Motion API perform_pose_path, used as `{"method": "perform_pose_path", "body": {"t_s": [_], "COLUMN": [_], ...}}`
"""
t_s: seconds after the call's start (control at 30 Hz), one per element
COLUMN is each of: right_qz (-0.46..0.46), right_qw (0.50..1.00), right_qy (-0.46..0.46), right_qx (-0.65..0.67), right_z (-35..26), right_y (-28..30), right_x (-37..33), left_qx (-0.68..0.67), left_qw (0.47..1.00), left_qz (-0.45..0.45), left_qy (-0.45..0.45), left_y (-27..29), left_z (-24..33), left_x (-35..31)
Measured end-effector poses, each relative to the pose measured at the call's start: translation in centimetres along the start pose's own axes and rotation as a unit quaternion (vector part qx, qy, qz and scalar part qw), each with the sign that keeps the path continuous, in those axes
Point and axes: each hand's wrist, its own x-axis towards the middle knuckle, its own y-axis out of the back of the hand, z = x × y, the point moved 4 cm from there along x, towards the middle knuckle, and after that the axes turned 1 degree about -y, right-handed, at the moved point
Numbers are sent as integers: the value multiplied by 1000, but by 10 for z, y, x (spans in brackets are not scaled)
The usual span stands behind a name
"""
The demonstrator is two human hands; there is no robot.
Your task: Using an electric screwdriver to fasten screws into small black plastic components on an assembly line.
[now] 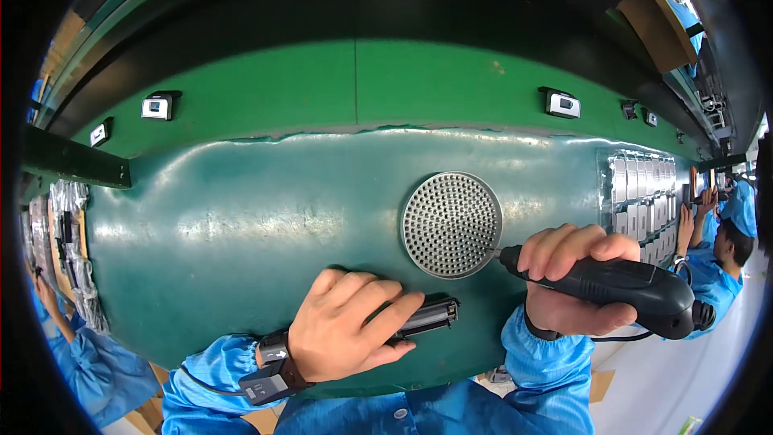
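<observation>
A black electric screwdriver [620, 286] lies in my right hand [576, 274], its fingers wrapped round the body. The thin bit reaches left to the right edge of a round metal tray [452, 225] with a grid of small holes; whether it touches cannot be made out. My left hand [350, 322] is closed on a small black plastic housing [431, 316] near the front edge of the mat. The housing's right end sticks out past my fingers, and the rest is hidden beneath them.
A green mat [217, 274] covers the bench. Clear trays of silver-grey parts [644, 193] stand at the right. Small silver-and-black devices [561, 103] sit on the green strip [435, 84] behind. Bagged parts [76, 258] lie at the left. Co-workers in blue sit at both sides.
</observation>
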Motion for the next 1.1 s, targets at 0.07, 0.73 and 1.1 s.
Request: {"method": "perform_pose_path", "body": {"t_s": [0.07, 0.73, 1.1], "right_qz": [0, -201, -199], "right_qw": [1000, 976, 977], "right_qy": [2, 78, 76], "right_qx": [-10, -13, -4], "right_z": [1, -48, -31], "right_y": [-1, -52, -48], "right_x": [1, -44, -42], "left_qx": [5, 7, 0], "left_qw": [1000, 998, 998], "left_qz": [-2, 65, 69], "left_qy": [-3, 4, 7], "left_y": [0, -9, -13], "left_z": [1, 8, 7], "left_x": [0, -3, -5]}}
